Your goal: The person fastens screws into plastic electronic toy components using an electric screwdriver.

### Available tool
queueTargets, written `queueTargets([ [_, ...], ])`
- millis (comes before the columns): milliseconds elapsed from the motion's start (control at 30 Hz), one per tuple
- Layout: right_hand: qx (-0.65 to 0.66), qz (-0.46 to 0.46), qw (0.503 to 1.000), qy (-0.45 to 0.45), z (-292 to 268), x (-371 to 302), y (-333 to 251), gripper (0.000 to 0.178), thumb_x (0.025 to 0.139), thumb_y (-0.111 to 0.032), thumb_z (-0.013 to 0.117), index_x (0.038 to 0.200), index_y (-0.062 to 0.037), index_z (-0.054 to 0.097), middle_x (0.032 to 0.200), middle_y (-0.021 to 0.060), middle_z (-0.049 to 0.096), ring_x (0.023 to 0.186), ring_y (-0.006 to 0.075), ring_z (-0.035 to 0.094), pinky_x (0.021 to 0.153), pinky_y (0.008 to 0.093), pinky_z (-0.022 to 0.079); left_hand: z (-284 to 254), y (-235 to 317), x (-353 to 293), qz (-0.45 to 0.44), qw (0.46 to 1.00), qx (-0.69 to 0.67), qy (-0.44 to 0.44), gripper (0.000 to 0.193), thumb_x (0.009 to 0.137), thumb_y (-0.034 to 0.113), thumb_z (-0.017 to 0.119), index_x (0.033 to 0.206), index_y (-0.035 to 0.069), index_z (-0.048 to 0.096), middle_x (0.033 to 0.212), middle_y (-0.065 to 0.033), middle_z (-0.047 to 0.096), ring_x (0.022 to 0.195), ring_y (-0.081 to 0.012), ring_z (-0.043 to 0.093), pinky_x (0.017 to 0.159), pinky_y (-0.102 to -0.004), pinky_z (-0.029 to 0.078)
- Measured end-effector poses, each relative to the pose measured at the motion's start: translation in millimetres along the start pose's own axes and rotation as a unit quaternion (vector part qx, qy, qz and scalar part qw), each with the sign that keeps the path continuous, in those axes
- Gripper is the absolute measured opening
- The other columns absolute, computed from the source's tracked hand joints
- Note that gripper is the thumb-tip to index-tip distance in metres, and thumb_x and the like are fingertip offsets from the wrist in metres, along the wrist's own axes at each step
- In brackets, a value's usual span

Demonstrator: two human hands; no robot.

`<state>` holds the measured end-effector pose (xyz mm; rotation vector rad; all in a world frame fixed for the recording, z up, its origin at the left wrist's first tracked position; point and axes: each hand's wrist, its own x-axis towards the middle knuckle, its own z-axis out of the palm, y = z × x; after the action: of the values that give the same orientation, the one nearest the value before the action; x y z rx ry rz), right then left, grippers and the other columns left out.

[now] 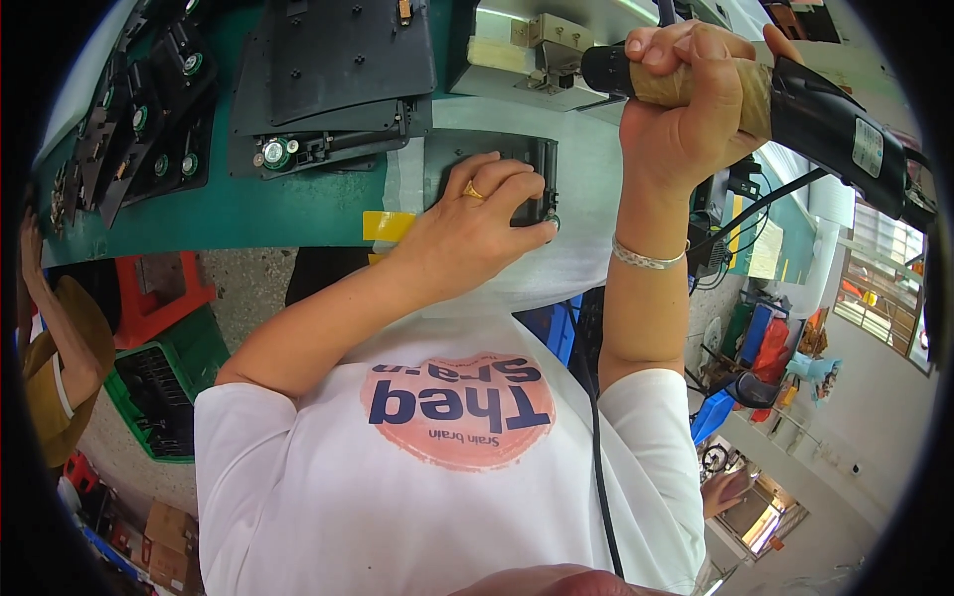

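Observation:
On the white-covered part of the bench lies a black plastic panel (447, 151) with a ridged right edge. My left hand (482, 214), a ring on one finger, rests over it with bent fingers, its thumb and fingertips at the right edge beside a small round part. Raised at the upper right, my right hand (691, 94) is wrapped round the tan-taped grip of a black electric screwdriver (825, 119). The tool lies almost sideways, its collar end toward the left, and I cannot make out a bit. A black cable hangs near its rear.
Stacked black panels (348, 60) lie on the green bench (288, 214) at the far left-middle, with more panels bearing round green-rimmed parts (139, 119) further left. A metal fixture (556, 45) stands behind. A red stool (159, 293), a green crate (184, 387) and another person's arm (60, 328) are at left.

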<state>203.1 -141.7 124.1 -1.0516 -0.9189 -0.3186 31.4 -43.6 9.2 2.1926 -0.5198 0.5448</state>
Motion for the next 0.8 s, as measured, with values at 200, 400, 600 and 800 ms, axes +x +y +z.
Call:
queueTargets([
  [200,-0.021,0.013,1.0,0.009,1,-2,3,0.042,0.093,0.002,0.06,0.13,-0.0056,0.043,0.073,0.011,0.059,0.061,0.0203,0.06,0.058,0.0405,0.055,-1,1,0,-0.004,1.0,0.0,-0.002,0.019,0.08,0.012,0.079,0.098,0.019,0.075,0.12,-0.0084,0.056,0.126,-0.034,0.048,0.111,-0.0506,0.042],
  [400,-0.055,0.106,0.991,0.058,26,-1,-6,0.052,0.094,-0.001,0.067,0.139,-0.004,0.041,0.078,0.0054,0.057,0.055,0.0134,0.056,0.056,0.0333,0.053,-2,1,1,-0.006,1.0,0.005,0.001,0.018,0.08,0.014,0.08,0.097,0.018,0.076,0.119,-0.0083,0.057,0.124,-0.0338,0.049,0.108,-0.0497,0.043],
  [600,-0.063,0.153,0.986,0.026,30,17,-2,0.049,0.091,-0.003,0.073,0.133,-0.0027,0.048,0.075,0.0033,0.062,0.054,0.0116,0.059,0.046,0.0228,0.043,4,1,-4,-0.029,0.999,-0.016,0.017,0.021,0.079,0.014,0.081,0.099,0.018,0.077,0.117,-0.0084,0.058,0.123,-0.0319,0.052,0.104,-0.0483,0.043],
  [800,-0.045,0.163,0.985,0.043,14,3,-14,0.051,0.091,0.0,0.069,0.135,-0.0011,0.045,0.07,0.0045,0.059,0.052,0.0121,0.057,0.049,0.0269,0.048,4,-6,-3,0.022,0.999,0.022,0.029,0.026,0.075,0.011,0.082,0.1,0.019,0.077,0.118,-0.0078,0.059,0.122,-0.031,0.053,0.102,-0.0467,0.042],
])
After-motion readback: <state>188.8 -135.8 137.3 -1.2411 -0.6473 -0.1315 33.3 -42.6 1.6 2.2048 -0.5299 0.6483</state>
